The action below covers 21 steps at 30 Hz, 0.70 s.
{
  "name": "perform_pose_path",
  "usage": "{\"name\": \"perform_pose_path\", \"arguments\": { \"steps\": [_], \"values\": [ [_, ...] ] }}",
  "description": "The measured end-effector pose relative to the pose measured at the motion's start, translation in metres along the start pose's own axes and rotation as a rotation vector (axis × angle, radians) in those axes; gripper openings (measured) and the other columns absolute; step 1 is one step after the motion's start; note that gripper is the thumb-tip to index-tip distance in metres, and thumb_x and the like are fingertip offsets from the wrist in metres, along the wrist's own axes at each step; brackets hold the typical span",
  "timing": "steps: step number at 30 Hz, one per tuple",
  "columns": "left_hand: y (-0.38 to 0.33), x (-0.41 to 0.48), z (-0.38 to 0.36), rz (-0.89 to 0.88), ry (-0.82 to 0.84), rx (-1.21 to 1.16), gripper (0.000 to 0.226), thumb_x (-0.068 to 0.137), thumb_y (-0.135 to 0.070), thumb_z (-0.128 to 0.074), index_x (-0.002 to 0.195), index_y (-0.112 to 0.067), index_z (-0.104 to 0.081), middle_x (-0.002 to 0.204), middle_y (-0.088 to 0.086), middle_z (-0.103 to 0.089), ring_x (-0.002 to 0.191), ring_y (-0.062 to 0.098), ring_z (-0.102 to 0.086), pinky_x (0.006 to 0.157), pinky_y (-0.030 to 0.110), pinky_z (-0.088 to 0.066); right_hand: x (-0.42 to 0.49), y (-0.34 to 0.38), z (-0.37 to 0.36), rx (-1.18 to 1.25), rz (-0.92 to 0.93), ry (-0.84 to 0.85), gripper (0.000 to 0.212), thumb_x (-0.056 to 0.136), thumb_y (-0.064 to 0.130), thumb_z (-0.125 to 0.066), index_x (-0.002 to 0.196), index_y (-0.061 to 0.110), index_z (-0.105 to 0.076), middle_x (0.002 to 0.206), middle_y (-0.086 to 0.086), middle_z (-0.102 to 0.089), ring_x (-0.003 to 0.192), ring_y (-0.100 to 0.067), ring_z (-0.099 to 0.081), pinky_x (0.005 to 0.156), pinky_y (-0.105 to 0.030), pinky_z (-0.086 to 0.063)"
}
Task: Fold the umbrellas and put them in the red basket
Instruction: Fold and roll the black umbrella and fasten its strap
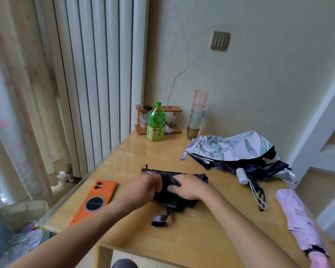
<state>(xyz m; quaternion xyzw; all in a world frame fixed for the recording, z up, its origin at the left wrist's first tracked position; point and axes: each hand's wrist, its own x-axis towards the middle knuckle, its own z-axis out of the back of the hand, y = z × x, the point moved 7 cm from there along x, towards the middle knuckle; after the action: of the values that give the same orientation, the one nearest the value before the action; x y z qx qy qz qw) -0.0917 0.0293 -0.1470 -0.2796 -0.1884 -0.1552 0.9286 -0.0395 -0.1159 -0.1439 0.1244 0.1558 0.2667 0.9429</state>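
From the head camera, I was watching the person work on the black umbrella (174,188), which lay collapsed on the wooden table (201,238) right in front of them. I judged the step in hand to be the folding itself: gathering the loose cloth around the shaft so it could be wrapped tight. Its strap (160,221) trailed loose toward the near edge of the table, not yet fastened. The next move, as I read it, called for rolling the cloth snug, then bringing that strap around and closing it.

The left hand (143,187) was curled, its fingers bent onto the cloth at the umbrella's left end in what looked like a pinch; motion blur kept me from telling exactly how tight. The right hand (190,187) lay flatter, fingers spread a little and pressing down on the middle of the bundle, not closed around it.

Two more umbrellas waited: a flowered one (230,149), half collapsed, well to the right at the back, and a pink one (300,223) at the right edge. An orange phone (97,200) lay just left of the hands. I could not see any red basket from this camera, so where the folded umbrella had to go was unclear.
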Motion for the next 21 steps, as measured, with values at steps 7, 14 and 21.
{"name": "perform_pose_path", "arguments": {
  "steps": [7, 14, 21],
  "values": [
    [0.032, 0.037, 0.0, 0.152, -0.078, -0.023, 0.026, 0.093, -0.011, -0.054, 0.099, -0.032, -0.068, 0.106, -0.01, -0.062, 0.098, 0.007, -0.057, 0.083, 0.028, -0.047, -0.031, 0.019, -0.028, -0.243, 0.067, 0.344, 0.094, 0.088, 0.088, -0.028, 0.159, 0.027, -0.036, 0.168, 0.005, -0.027, 0.155, -0.017, -0.022, 0.123, -0.042, -0.022],
    [0.057, 0.064, -0.041, 0.162, 0.324, 0.289, 0.05, 0.097, -0.043, -0.063, 0.144, -0.032, -0.051, 0.141, -0.004, -0.056, 0.132, 0.019, -0.049, 0.106, 0.039, -0.03, -0.028, 0.011, -0.02, -0.196, 0.117, 0.4, 0.066, 0.102, 0.071, -0.023, 0.151, 0.035, -0.049, 0.166, 0.006, -0.031, 0.154, -0.014, -0.024, 0.124, -0.039, -0.018],
    [0.063, 0.074, -0.054, 0.181, 0.485, 0.359, 0.056, 0.092, -0.05, -0.068, 0.14, -0.027, -0.051, 0.135, 0.002, -0.05, 0.129, 0.023, -0.044, 0.102, 0.044, -0.035, 0.006, -0.023, 0.009, 0.236, 0.123, 0.042, 0.03, 0.096, 0.053, -0.054, 0.104, 0.036, -0.077, 0.105, 0.017, -0.076, 0.097, -0.011, -0.071, 0.094, -0.035, -0.056]
  ]
}}
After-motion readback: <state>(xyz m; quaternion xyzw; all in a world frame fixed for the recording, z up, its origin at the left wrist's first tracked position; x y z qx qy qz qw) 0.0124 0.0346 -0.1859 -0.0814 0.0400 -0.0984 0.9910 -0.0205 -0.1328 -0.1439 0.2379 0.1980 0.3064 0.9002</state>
